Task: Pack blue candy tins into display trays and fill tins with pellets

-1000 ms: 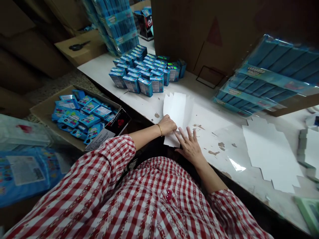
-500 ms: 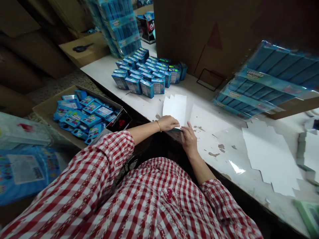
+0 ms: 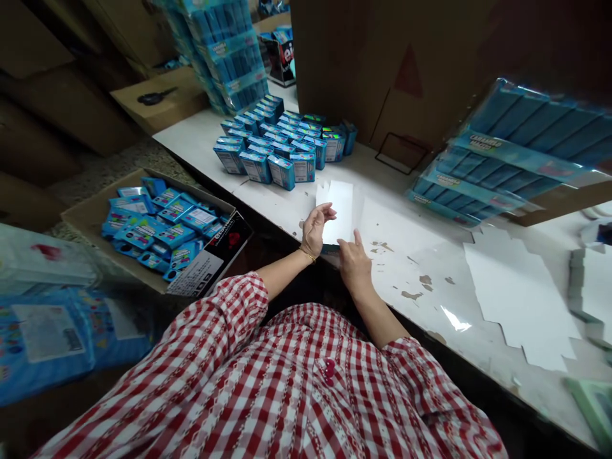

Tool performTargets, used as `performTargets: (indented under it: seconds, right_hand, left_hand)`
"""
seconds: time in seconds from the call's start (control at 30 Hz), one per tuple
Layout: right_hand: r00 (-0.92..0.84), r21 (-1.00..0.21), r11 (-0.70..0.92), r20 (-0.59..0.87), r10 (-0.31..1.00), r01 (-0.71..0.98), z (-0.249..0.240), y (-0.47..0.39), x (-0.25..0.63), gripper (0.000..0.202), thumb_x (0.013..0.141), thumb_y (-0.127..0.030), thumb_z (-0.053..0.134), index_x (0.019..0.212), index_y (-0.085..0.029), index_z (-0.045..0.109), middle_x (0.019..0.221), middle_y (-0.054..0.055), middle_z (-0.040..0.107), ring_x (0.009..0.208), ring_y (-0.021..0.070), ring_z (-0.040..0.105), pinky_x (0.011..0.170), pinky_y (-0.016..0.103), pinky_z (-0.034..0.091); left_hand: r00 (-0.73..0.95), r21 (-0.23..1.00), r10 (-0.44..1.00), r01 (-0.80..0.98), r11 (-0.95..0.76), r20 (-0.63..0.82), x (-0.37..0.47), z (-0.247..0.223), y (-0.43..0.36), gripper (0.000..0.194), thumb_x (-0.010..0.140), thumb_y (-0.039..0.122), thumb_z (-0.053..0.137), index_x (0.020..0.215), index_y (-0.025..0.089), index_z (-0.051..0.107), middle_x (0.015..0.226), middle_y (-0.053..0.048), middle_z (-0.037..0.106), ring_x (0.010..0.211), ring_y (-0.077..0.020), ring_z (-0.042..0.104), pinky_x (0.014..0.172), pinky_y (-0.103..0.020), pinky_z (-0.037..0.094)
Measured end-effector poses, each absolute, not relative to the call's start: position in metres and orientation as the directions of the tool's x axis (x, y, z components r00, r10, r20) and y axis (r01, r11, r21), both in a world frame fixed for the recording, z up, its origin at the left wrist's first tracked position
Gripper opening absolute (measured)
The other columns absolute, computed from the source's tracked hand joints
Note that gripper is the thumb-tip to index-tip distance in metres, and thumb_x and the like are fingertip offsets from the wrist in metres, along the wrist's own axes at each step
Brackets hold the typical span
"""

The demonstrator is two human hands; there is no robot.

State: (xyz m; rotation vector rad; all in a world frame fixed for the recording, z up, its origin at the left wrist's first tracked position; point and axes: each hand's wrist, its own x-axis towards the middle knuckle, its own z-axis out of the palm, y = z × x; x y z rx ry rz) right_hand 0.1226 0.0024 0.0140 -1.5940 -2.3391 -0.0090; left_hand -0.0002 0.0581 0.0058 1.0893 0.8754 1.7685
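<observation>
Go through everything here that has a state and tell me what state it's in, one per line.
White card in the middle, partly folded
White card on the right, unfolded, flat
Left-hand carton, open, filled
Blue boxes inside it, jumbled
Blue boxes on the table, standing
Left hand, open
Right hand, partly curled

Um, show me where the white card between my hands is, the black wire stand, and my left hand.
White card (image 3: 340,210): head view, middle of its bare upper panel.
Wire stand (image 3: 392,166): head view, its front lower bar.
Left hand (image 3: 314,232): head view, back of the hand.
</observation>
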Motion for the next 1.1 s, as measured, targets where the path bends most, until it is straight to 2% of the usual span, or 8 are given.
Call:
performTargets:
  seconds: [0.17, 0.37, 0.47, 0.7, 0.8, 0.9, 1.03, 1.1]
  right_hand:
    - [-0.41, -0.059, 0.41, 0.019, 0.912, 0.91, 0.037, 0.005, 0.119, 0.027, 0.089, -0.014, 0.035, 0.097, -0.022, 0.06, 0.089, 0.011, 0.067, 0.131, 0.0315, 0.03, 0.063, 0.027, 0.049]
    - [-0.446, -0.019, 0.448, -0.149, 0.883, 0.894, 0.059, 0.013, 0.11, 0.029, 0.088, -0.012, 0.035, 0.095, -0.02, 0.061, 0.092, 0.012, 0.068, 0.133, 0.0303, 0.026, 0.071, 0.033, 0.051]
    - [-0.456, -0.018, 0.461, -0.187, 0.87, 0.887, 0.063, 0.013, 0.108, 0.031, 0.088, -0.013, 0.034, 0.096, -0.02, 0.062, 0.094, 0.012, 0.068, 0.135, 0.0279, 0.023, 0.077, 0.033, 0.05]
    - [-0.436, -0.001, 0.441, -0.156, 0.886, 0.898, 0.058, 0.009, 0.111, 0.032, 0.089, -0.013, 0.033, 0.097, -0.022, 0.062, 0.093, 0.01, 0.068, 0.135, 0.0261, 0.023, 0.075, 0.03, 0.05]
    - [-0.442, 0.001, 0.446, -0.139, 0.886, 0.895, 0.055, 0.009, 0.11, 0.032, 0.089, -0.012, 0.033, 0.096, -0.022, 0.062, 0.092, 0.01, 0.068, 0.134, 0.0259, 0.026, 0.072, 0.029, 0.051]
    - [-0.454, -0.017, 0.455, -0.113, 0.884, 0.89, 0.052, 0.012, 0.111, 0.034, 0.088, -0.01, 0.032, 0.1, -0.021, 0.062, 0.093, 0.01, 0.068, 0.131, 0.0236, 0.033, 0.073, 0.028, 0.051]
    - [-0.426, -0.122, 0.42, -0.027, 0.905, 0.9, 0.044, 0.02, 0.114, 0.039, 0.086, -0.009, 0.036, 0.117, -0.024, 0.055, 0.122, 0.009, 0.058, 0.12, 0.0214, 0.048, 0.079, 0.032, 0.051]
    - [-0.421, -0.192, 0.417, 0.024, 0.907, 0.888, 0.038, 0.023, 0.116, 0.038, 0.085, -0.009, 0.038, 0.117, -0.023, 0.055, 0.128, 0.009, 0.053, 0.12, 0.0208, 0.047, 0.084, 0.034, 0.05]
  left_hand:
    - [-0.369, 0.81, 0.903, -0.447, -0.381, 0.221, 0.006, 0.006, 0.06, 0.048, 0.085, 0.058, 0.037, 0.108, 0.019, 0.053, 0.099, -0.007, 0.055, 0.09, -0.0139, 0.055, 0.088, -0.033, 0.042]
    - [-0.437, 0.597, 0.895, -0.742, -0.305, -0.085, 0.001, 0.02, 0.059, 0.036, 0.085, 0.048, 0.047, 0.093, 0.015, 0.059, 0.084, -0.005, 0.054, 0.07, -0.0084, 0.053, 0.054, -0.017, 0.039]
    - [-0.436, 0.512, 0.857, -0.82, -0.254, -0.273, -0.002, 0.025, 0.059, 0.032, 0.085, 0.044, 0.048, 0.087, 0.014, 0.058, 0.075, -0.002, 0.05, 0.057, -0.0056, 0.047, 0.044, -0.016, 0.032]
    - [-0.419, 0.529, 0.796, -0.835, -0.149, -0.437, -0.007, 0.02, 0.052, 0.005, 0.082, 0.019, 0.053, 0.086, 0.015, 0.054, 0.064, 0.003, 0.046, 0.047, -0.002, 0.042, 0.039, -0.013, 0.024]
    - [-0.384, 0.67, 0.79, -0.741, 0.046, -0.478, -0.006, 0.006, 0.042, 0.01, 0.079, 0.015, 0.055, 0.089, 0.014, 0.056, 0.062, 0.004, 0.048, 0.043, -0.0018, 0.038, 0.038, -0.014, 0.022]
    - [-0.319, 0.817, 0.858, -0.548, 0.18, -0.403, -0.006, -0.009, 0.03, 0.013, 0.079, 0.018, 0.056, 0.091, 0.012, 0.057, 0.068, 0.001, 0.053, 0.05, -0.0033, 0.044, 0.044, -0.014, 0.031]
    - [-0.35, 0.985, 0.925, -0.143, 0.102, -0.146, -0.014, -0.018, 0.011, 0.024, 0.083, 0.033, 0.052, 0.099, 0.015, 0.052, 0.08, -0.001, 0.055, 0.063, -0.0075, 0.052, 0.058, -0.019, 0.043]
    - [-0.303, 0.992, 0.951, 0.121, -0.019, 0.055, -0.019, -0.015, 0.002, 0.036, 0.082, 0.037, 0.053, 0.111, 0.017, 0.047, 0.094, -0.005, 0.056, 0.075, -0.0108, 0.055, 0.067, -0.023, 0.047]
